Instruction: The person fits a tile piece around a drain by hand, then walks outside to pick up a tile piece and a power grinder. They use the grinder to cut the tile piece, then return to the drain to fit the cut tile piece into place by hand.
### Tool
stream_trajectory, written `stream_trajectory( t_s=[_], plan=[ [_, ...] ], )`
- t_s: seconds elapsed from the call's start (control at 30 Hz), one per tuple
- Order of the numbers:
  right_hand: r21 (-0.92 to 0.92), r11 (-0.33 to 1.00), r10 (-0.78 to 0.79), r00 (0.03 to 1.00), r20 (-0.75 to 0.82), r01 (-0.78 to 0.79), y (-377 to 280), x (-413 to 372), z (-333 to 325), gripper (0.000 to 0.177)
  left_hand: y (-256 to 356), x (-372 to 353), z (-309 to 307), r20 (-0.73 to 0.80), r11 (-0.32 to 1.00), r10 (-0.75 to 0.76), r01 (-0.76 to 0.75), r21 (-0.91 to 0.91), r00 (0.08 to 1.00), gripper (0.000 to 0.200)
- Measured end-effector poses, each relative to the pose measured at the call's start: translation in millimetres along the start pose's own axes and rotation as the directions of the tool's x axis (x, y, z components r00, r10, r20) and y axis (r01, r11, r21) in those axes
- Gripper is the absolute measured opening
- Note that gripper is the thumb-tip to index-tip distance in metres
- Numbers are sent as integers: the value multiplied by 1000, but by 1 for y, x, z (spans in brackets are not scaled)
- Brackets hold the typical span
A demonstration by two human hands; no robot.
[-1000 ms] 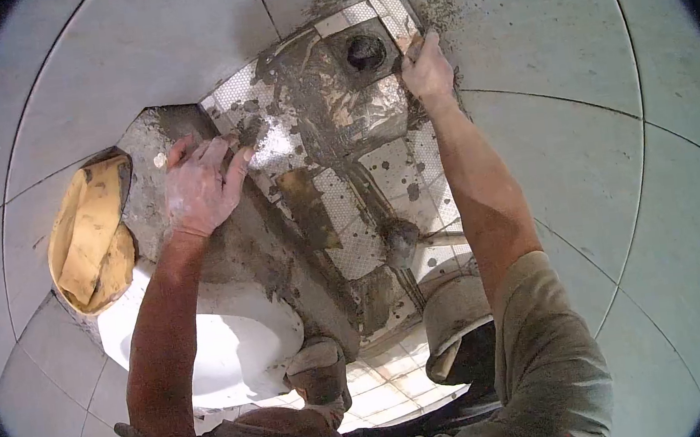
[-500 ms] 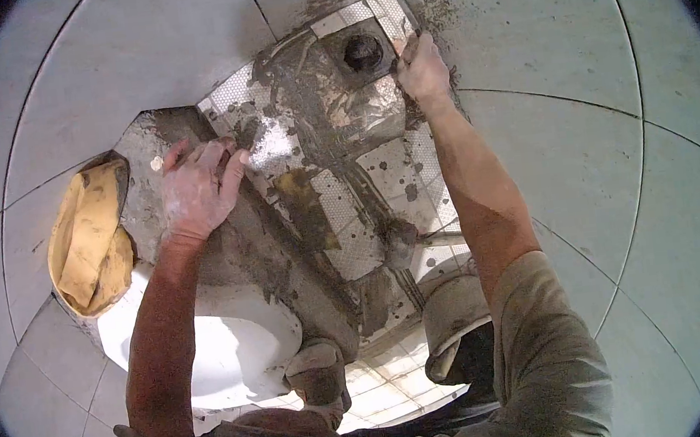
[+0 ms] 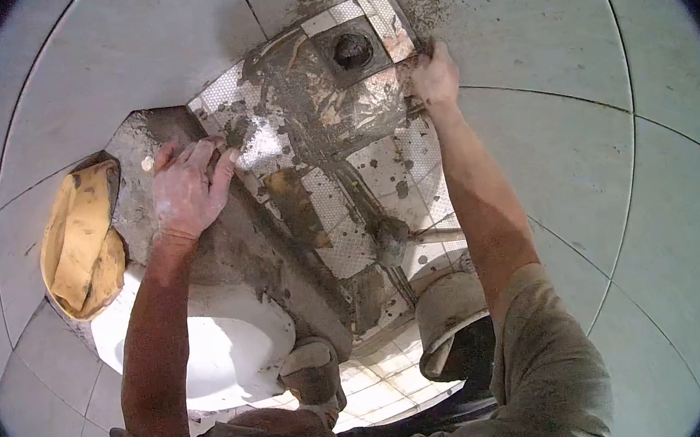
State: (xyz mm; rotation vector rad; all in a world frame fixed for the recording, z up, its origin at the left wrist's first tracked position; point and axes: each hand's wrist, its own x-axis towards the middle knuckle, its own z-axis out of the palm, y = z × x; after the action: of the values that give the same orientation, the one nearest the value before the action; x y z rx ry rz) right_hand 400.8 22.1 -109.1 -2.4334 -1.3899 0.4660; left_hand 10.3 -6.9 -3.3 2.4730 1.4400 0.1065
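Note:
My left hand [image 3: 191, 184] rests on the cement-covered ledge [image 3: 260, 253], its whitened fingers spread over the edge. My right hand [image 3: 436, 77] is closed low against the right wall, beside the mosaic tile strip [image 3: 388, 27]. Something thin and dark shows at its fingers, but I cannot make out what it is. Left of that hand, a round drain hole [image 3: 352, 51] sits in a square recess. Wet grey mortar [image 3: 303, 95] smears the floor around the recess, and white mosaic tiles [image 3: 336, 203] lie below it.
A yellow, crumpled container or bag [image 3: 79, 238] stands at the left. Below it is a smooth white basin-like fixture [image 3: 236, 350]. Large grey wall tiles [image 3: 537, 45] enclose the corner. My dusty footwear [image 3: 311, 372] is at the bottom, near pale floor tiles [image 3: 385, 385].
My right hand has moved down along the wall edge, away from the tile strip's upper end, uncovering more of it. My left hand stays on the ledge. The view has shifted slightly.

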Motion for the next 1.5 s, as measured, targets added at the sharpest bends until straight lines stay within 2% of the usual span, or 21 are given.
stream_trajectory(
  t_s=[0.03,0.13,0.27,0.33,0.47,0.57,0.63,0.67,0.77,0.83,0.97,1.07,1.13,1.27,1.37,1.5],
  plan=[
    [51,999,-1,998,-57,4,6,-1,-2,22,3,1,-3,-11,1000,-19,18,-21,1000,32],
    [145,989,-13,992,-123,31,21,-9,-8,15,3,1,-3,-4,998,-48,47,-44,999,31],
    [160,985,-41,993,-108,58,28,-18,-14,16,4,1,-4,0,999,-50,50,-22,999,30],
    [140,986,-74,993,-93,87,34,-20,-11,17,6,2,-7,6,998,-50,50,-25,999,30],
    [97,994,-44,996,-76,51,35,-18,-3,18,4,1,-5,21,999,-42,42,16,999,30],
    [79,990,-107,991,-78,113,22,-14,-1,20,6,1,-8,28,999,-37,37,5,999,30],
    [-35,997,-73,997,-14,72,10,-9,1,23,4,0,-5,3,999,-33,33,17,999,30],
    [-34,997,-72,997,-17,71,7,-7,4,23,3,0,-3,-20,999,-29,30,28,999,30],
    [-43,996,-73,997,-2,73,-3,1,15,30,0,-1,1,-55,1000,3,-2,16,998,30],
    [-151,985,-81,995,52,88,-11,6,19,38,1,-1,0,-34,1000,-17,18,18,999,30],
    [-84,986,-134,983,125,145,-17,15,21,43,8,2,-8,-4,998,-57,57,2,998,29],
    [-137,976,-153,979,136,171,-17,19,23,43,8,2,-8,52,997,-74,73,29,996,29],
    [-203,968,-121,985,127,145,-17,22,26,42,7,2,-7,28,998,-63,63,2,998,28],
    [-192,974,-101,989,112,121,-15,24,31,45,1,-1,2,-35,1000,-9,9,6,999,27],
    [-138,987,-60,987,152,81,-18,27,29,47,4,0,-2,-21,999,-48,48,1,999,27],
    [-127,988,-64,985,158,84,-17,25,30,47,4,1,-4,27,999,-28,27,36,999,31]
  ],
)
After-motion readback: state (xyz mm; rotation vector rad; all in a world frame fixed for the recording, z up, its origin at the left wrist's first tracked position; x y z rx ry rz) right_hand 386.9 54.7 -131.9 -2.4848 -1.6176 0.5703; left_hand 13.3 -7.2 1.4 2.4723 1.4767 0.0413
